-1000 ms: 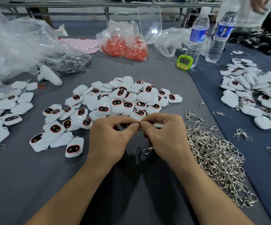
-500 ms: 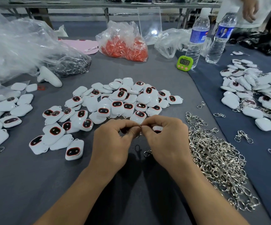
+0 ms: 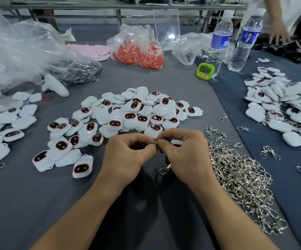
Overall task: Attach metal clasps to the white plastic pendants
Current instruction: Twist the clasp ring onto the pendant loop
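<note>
**Clasp ring pinched between both hands**

At the centre of the frame my left hand (image 3: 128,152) and right hand (image 3: 185,156) pinch the ring of a metal clasp (image 3: 165,169), which dangles below. My right fingers also grip a white pendant (image 3: 176,142). The clasp heap (image 3: 240,177) lies lower right, the pendant pile (image 3: 137,112) beyond, and a green timer (image 3: 205,70) upper right.

pendants (image 3: 137,114) piled on the table (image 3: 37,204), clasps (image 3: 240,177) heaped right of them, timer (image 3: 205,70) before a bottle (image 3: 218,44) behind

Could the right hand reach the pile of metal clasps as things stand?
Likely yes: the pile of metal clasps lies just beside the right hand, nothing between, though that hand grips a pendant.
</note>
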{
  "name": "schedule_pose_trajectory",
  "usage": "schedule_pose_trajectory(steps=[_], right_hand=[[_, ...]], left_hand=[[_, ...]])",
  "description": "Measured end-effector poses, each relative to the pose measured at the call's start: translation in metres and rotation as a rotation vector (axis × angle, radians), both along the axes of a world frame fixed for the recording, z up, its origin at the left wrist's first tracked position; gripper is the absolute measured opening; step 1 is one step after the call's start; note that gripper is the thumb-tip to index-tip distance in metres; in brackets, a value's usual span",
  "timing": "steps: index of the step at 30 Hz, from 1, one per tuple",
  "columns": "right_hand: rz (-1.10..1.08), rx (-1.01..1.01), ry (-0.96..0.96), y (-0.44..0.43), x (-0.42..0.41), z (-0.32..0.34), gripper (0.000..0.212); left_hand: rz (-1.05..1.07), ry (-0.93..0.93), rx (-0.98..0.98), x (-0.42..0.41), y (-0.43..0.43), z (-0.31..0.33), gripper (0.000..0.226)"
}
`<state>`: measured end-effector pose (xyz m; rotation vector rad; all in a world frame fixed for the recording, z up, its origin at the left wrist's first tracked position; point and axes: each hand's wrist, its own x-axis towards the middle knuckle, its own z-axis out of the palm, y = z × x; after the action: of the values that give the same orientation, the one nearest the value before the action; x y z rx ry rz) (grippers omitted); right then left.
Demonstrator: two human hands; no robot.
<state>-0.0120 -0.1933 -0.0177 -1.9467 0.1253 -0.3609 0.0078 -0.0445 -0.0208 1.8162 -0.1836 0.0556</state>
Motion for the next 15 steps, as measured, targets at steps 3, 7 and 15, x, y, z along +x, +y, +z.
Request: schedule_pose_trajectory(steps=[3, 7, 15], right_hand=[[0.036, 0.045, 0.021, -0.0016, 0.0001, -0.0009, 0.019], [0.072, 0.081, 0.043, -0.0018, 0.0011, -0.0025, 0.018], [0.07, 0.364, 0.174, -0.0032, 0.0044, -0.0051, 0.02]], left_hand=[[0.003, 0.0, -0.015, -0.0007, -0.0023, 0.0016, 0.019], [0.005, -0.001, -0.02, -0.001, -0.0014, 0.0035, 0.015], [0.262, -0.188, 0.326, -0.0021, 0.0015, 0.0047, 0.007]])
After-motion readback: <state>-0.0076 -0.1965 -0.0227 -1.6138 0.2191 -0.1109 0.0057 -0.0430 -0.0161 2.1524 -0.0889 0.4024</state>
